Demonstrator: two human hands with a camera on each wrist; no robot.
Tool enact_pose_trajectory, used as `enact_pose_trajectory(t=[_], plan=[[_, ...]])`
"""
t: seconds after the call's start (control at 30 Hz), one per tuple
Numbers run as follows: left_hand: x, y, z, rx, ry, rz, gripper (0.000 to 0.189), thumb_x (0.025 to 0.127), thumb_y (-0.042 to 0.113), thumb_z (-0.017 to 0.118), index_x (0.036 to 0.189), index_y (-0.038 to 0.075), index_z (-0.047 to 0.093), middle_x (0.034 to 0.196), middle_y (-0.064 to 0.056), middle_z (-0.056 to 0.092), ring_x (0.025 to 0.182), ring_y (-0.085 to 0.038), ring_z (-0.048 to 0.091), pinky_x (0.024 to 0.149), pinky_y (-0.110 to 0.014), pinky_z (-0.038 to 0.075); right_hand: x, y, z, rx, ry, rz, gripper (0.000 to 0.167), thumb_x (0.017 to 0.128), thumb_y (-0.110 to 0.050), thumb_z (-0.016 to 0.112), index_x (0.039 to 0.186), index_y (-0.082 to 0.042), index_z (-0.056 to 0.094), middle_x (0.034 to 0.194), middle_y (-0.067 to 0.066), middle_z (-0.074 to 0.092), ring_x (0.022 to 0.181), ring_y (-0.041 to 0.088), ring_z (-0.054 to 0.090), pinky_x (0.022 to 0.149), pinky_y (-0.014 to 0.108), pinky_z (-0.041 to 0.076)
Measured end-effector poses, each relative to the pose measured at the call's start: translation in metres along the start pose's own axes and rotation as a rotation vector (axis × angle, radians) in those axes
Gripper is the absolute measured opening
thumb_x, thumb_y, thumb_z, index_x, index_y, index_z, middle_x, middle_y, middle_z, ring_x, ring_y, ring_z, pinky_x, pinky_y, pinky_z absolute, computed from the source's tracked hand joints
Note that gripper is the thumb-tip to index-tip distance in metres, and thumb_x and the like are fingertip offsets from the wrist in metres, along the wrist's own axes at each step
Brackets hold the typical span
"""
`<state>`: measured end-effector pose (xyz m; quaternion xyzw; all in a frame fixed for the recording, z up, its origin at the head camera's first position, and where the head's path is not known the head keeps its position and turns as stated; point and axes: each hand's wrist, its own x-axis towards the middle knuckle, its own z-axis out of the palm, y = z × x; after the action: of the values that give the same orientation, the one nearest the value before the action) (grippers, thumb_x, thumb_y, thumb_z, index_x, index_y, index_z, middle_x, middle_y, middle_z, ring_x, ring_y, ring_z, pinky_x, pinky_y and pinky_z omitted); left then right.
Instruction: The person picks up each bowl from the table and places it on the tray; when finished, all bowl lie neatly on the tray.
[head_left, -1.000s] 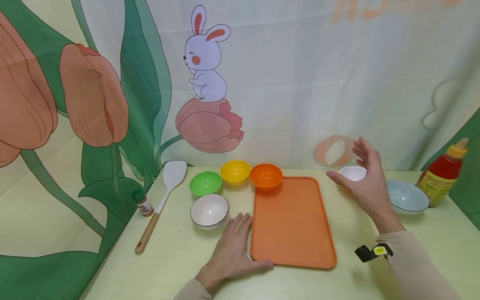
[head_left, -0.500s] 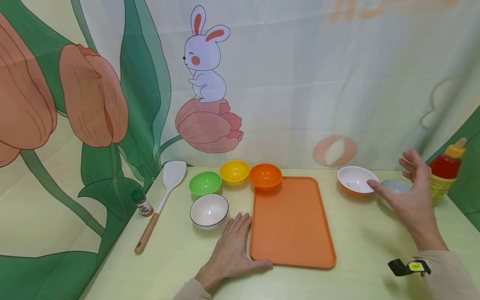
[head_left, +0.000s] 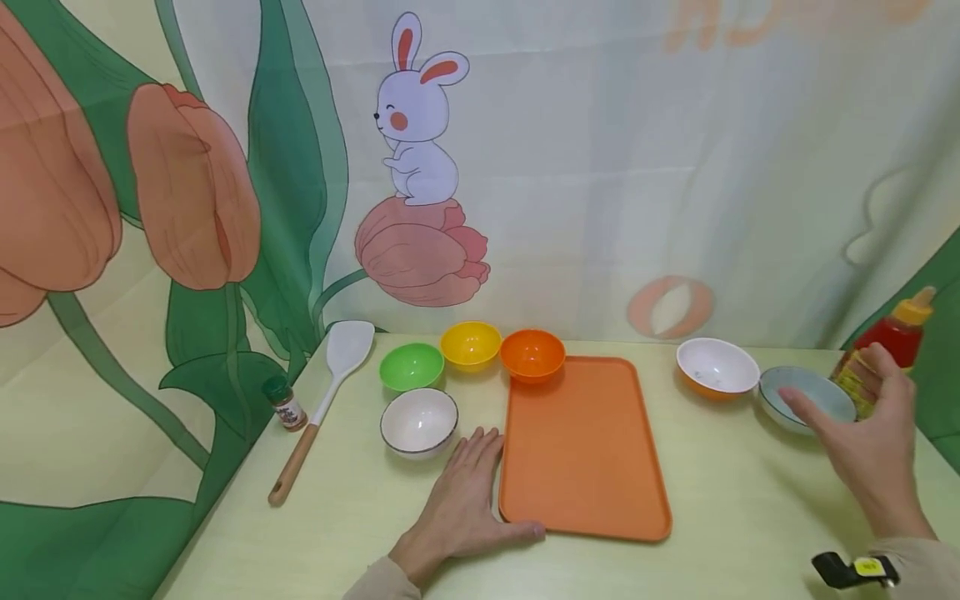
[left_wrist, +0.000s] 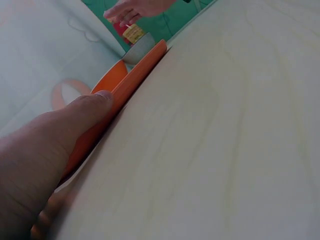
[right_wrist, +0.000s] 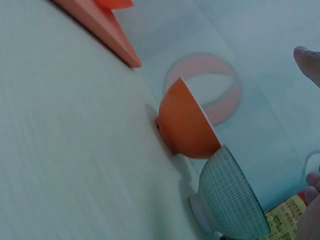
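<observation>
My left hand (head_left: pixel 461 504) lies at the near left corner of the orange rectangular tray (head_left: pixel 588 450), fingers along its left side and thumb at its front edge. In the left wrist view, the thumb touches the tray's rim (left_wrist: pixel 137 72). At the far right, my right hand (head_left: pixel 873 454) is raised with thumb and fingers apart and nothing between them. It overlaps the edge of a pale blue bowl (head_left: pixel 782 414) and part of a red sauce bottle (head_left: pixel 896 337) with a yellow cap. The right wrist view shows that bowl's ribbed outer wall (right_wrist: pixel 227 195) beside an orange bowl (right_wrist: pixel 185 122).
The orange bowl, white inside (head_left: pixel 712 393), stands right of the tray. An orange bowl (head_left: pixel 532 373) overlaps the tray's far left corner. Yellow (head_left: pixel 470 360), green (head_left: pixel 411 379) and white (head_left: pixel 420 446) bowls stand left of it. A spatula (head_left: pixel 322 408) and spice jar (head_left: pixel 285 406) lie further left.
My right hand has moved right and toward me, past the white-lined orange bowl and across the pale blue bowl to the sauce bottle. The left hand stays at the tray.
</observation>
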<state>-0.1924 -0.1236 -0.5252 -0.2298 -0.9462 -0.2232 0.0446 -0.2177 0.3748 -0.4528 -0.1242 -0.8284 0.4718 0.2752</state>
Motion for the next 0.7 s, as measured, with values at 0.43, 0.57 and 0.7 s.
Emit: enact_pose_trajectory(t=[0.43,0.57,0.7], plan=[[0.001,0.001,-0.001,-0.001,-0.009,-0.005,0.135,0.078,0.097,0.068,0.173,0.006,0.036,0.180,-0.015,0.035,0.170,-0.035,0.025,0.142,-0.052,0.017,-0.002,0.031,0.002,-0.012,0.022,0.049,0.109,0.097,-0.030,0.089,0.179,-0.025,0.017,0.179,0.014,0.024,0.167,0.032,0.028,0.138,0.031,0.021],[0.000,0.001,0.000,-0.014,-0.014,-0.003,0.136,0.078,0.097,0.068,0.173,0.006,0.035,0.180,-0.015,0.035,0.170,-0.035,0.025,0.142,-0.051,0.016,-0.005,0.041,0.001,-0.043,0.018,0.089,0.108,0.097,-0.034,0.088,0.179,-0.026,0.018,0.177,0.015,0.023,0.166,0.035,0.030,0.138,0.031,0.024],[0.000,0.001,-0.001,-0.009,-0.005,0.000,0.136,0.078,0.097,0.068,0.173,0.006,0.035,0.180,-0.015,0.036,0.170,-0.035,0.025,0.142,-0.051,0.016,-0.006,0.053,0.002,-0.052,0.020,0.106,0.109,0.096,-0.036,0.090,0.179,-0.025,0.020,0.174,0.016,0.025,0.161,0.031,0.034,0.132,0.025,0.028]])
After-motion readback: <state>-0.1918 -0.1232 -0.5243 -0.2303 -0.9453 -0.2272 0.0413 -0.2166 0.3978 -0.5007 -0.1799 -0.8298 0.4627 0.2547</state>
